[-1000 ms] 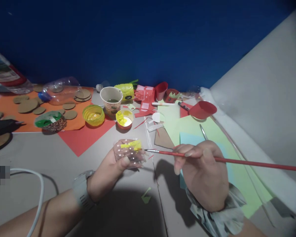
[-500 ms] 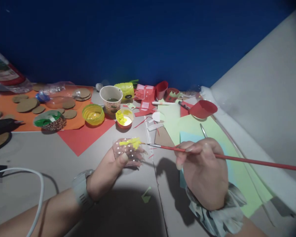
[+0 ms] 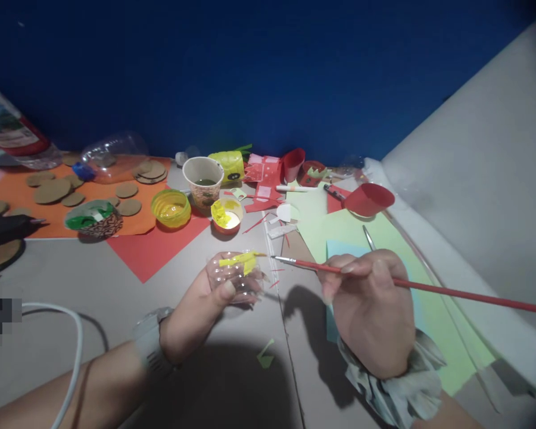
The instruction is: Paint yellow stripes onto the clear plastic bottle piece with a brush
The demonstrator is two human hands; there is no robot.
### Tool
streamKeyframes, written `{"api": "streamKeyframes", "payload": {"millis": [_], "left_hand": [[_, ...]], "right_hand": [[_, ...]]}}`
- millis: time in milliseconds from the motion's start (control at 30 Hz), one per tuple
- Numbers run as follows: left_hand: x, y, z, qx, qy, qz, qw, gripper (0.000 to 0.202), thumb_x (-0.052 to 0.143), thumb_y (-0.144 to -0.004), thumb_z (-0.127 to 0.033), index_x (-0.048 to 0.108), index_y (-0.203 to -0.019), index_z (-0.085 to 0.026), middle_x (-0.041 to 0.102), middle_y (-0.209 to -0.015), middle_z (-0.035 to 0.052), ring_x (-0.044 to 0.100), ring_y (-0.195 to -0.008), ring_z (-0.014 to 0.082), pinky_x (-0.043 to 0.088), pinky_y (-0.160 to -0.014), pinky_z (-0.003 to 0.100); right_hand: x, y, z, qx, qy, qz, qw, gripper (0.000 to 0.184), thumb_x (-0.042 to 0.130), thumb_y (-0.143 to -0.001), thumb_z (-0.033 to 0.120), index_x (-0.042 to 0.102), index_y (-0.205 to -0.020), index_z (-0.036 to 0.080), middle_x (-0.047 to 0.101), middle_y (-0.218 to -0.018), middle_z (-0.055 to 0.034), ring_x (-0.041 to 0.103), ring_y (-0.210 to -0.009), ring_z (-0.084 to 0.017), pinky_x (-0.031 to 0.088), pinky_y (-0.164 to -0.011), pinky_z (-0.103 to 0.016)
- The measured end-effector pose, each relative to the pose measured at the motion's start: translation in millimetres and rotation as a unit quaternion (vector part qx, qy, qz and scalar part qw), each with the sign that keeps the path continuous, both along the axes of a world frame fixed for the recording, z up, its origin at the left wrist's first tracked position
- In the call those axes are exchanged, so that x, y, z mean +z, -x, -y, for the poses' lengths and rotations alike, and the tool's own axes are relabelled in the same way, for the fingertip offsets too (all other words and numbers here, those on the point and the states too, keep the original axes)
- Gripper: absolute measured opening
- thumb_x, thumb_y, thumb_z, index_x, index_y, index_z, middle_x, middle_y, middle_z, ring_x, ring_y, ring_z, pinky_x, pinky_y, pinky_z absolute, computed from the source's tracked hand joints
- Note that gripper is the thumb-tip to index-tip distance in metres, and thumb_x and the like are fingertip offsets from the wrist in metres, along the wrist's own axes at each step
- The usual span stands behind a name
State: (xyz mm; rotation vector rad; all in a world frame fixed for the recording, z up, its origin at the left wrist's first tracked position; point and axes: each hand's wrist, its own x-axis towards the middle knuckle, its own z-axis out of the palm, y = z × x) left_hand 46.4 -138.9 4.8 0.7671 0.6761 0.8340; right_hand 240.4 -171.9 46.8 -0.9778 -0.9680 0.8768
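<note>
Deep blue wall panelling (image 3: 268, 77) is set behind a grey tabletop (image 3: 125, 301), on which craft materials are spread. Near the front, a clear, bumpy plastic piece (image 3: 245, 286) is held above the tabletop by the left hand (image 3: 201, 307), its thumb pressed on the near side and its fingers seen through and beyond the plastic. Bright yellow paint (image 3: 236, 260) is streaked across its upper part. A slim red-handled paintbrush (image 3: 304, 264) is pinched in the fingers of the right hand (image 3: 373, 316), and its yellow-coated tip is held at the right end of the streak; whether contact is made cannot be told. The two hands are kept apart, joined only by the line of the brush. Beyond them, a small round dish (image 3: 234, 208) smeared with yellow is placed between a patterned paper cup of dark liquid (image 3: 204, 193) and scattered red paper scraps (image 3: 259, 207).
</note>
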Motion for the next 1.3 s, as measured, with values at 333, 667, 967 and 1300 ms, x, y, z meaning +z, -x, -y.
{"api": "streamKeyframes", "payload": {"millis": [333, 667, 967, 1300], "left_hand": [[13.4, 1.5, 3.6, 0.007, -0.071, -0.017, 0.997, 0.052, 0.077, -0.066, -0.030, 0.047, -0.108, -0.021, 0.054, -0.128, 0.0116, 0.059, -0.099, 0.0205, 0.048, -0.085, 0.035], [13.4, 1.4, 1.6, 0.052, -0.066, -0.122, 0.989, 0.059, 0.075, -0.069, -0.035, 0.044, -0.116, -0.018, 0.057, -0.116, 0.0128, 0.061, -0.096, 0.0206, 0.048, -0.082, 0.034], [15.4, -0.6, -3.7, 0.059, -0.063, -0.125, 0.988, 0.064, 0.075, -0.069, -0.036, 0.040, -0.119, -0.018, 0.055, -0.111, 0.0111, 0.058, -0.100, 0.0203, 0.047, -0.088, 0.036], [14.6, -2.4, -4.9, 0.077, -0.061, -0.106, 0.989, 0.057, 0.075, -0.070, -0.034, 0.043, -0.114, -0.018, 0.055, -0.116, 0.0126, 0.058, -0.096, 0.0184, 0.047, -0.084, 0.033]], "right_hand": [[7.5, -0.9, -44.7, -0.070, 0.010, 0.099, 0.993, 0.025, 0.049, -0.090, 0.045, 0.053, -0.077, 0.024, 0.054, -0.052, 0.0047, 0.048, -0.045, -0.012, 0.033, -0.044, -0.026], [8.8, 46.6, -112.4, 0.023, -0.019, 0.403, 0.915, 0.032, 0.038, -0.095, 0.041, 0.045, -0.069, 0.023, 0.050, -0.055, 0.0044, 0.048, -0.053, -0.014, 0.038, -0.062, -0.032], [1.7, 45.2, -114.2, 0.038, -0.004, 0.423, 0.905, 0.034, 0.037, -0.095, 0.040, 0.046, -0.066, 0.023, 0.049, -0.055, 0.0042, 0.047, -0.055, -0.015, 0.035, -0.061, -0.031], [3.2, 46.9, -114.3, 0.033, -0.001, 0.427, 0.904, 0.035, 0.034, -0.096, 0.041, 0.044, -0.067, 0.023, 0.046, -0.056, 0.0043, 0.047, -0.055, -0.015, 0.035, -0.061, -0.031]]}}
